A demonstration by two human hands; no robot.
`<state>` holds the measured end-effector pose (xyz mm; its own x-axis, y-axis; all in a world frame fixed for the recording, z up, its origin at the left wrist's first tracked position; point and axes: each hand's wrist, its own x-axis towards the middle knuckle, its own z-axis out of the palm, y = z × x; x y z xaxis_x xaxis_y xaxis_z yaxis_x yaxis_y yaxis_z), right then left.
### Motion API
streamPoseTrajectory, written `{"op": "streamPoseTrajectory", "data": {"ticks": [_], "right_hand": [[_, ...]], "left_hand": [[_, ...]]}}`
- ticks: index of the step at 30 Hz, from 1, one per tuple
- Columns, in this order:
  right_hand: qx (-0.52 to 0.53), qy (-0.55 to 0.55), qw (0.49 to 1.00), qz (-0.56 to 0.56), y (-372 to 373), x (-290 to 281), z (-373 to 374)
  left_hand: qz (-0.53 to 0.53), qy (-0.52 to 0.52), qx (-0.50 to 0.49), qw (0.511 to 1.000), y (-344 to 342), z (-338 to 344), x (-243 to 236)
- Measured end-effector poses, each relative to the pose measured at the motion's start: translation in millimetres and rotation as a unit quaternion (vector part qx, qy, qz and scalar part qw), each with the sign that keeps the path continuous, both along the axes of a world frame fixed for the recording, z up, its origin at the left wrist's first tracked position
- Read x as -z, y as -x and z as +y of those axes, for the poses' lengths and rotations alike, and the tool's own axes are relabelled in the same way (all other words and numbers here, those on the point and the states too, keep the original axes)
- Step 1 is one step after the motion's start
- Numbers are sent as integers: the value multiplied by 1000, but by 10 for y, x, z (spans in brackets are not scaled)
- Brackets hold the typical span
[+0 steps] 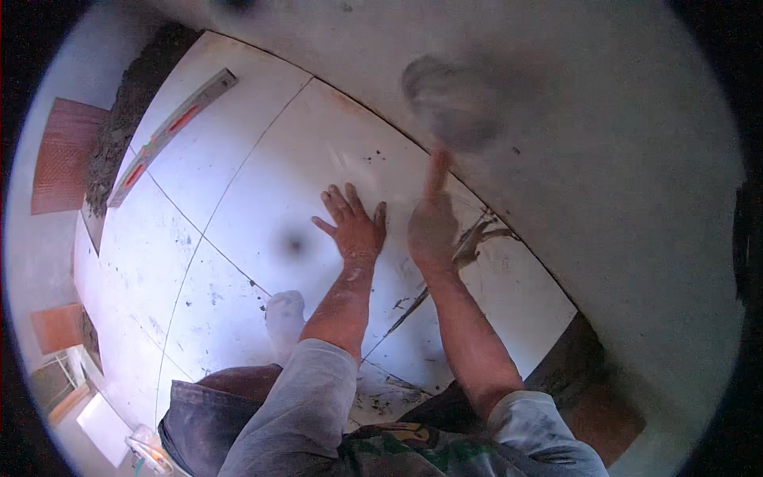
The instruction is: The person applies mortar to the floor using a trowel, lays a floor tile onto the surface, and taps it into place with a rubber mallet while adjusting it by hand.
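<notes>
Left hand (356,234): spread on the white tile (274,171)
Right hand (432,232): closed around a blurred mallet-like tool (443,127)
Tool's head: past the tile's wall-side edge
Spirit level (173,138): left of the tile

We see a person from above in a short-sleeved shirt: the left sleeve (298,401) and the right sleeve (536,429) are pale grey, loose and creased, while the shirt front (389,453) is dark, mottled with green and marked by a small yellowish and reddish motif. Below, we make out dark blue-grey legwear (211,417) and what looks like a whitish sock (284,318), soft in outline. We find both forearms bare, the left hand (356,236) bare too, with whitish smudges at its wrist, and the right hand (431,232) blurred.
</notes>
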<state>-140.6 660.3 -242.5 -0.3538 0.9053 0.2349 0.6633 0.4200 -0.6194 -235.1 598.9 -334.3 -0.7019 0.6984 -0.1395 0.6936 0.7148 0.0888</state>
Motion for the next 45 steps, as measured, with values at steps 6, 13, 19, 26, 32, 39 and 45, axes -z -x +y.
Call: {"op": "streamPoseTrajectory", "data": {"ticks": [6, 13, 19, 26, 32, 39, 45], "right_hand": [[-95, 124, 978, -142, 53, 406, 182], [-65, 6, 996, -65, -104, 570, -37], [-205, -10, 966, -159, 30, 230, -1], [-68, 203, 957, -196, -85, 92, 7], [-141, 161, 960, -183, -726, -210, 81], [-9, 189, 935, -301, -3660, -338, -828], [394, 325, 851, -124, -5030, -483, -3012]], "left_hand": [[-40, -12, -14, 999, 52, 65, -60], [-60, -20, -8, 998, 10, 81, -150], [-30, -2, -10, 999, 85, -3, -45], [-2, -18, 23, 1000, -13, 23, -5], [-8, -27, 6, 1000, -21, 11, 6], [26, -36, 17, 999, -58, 57, 80], [67, -33, 175, 982, -103, -397, 145]]}}
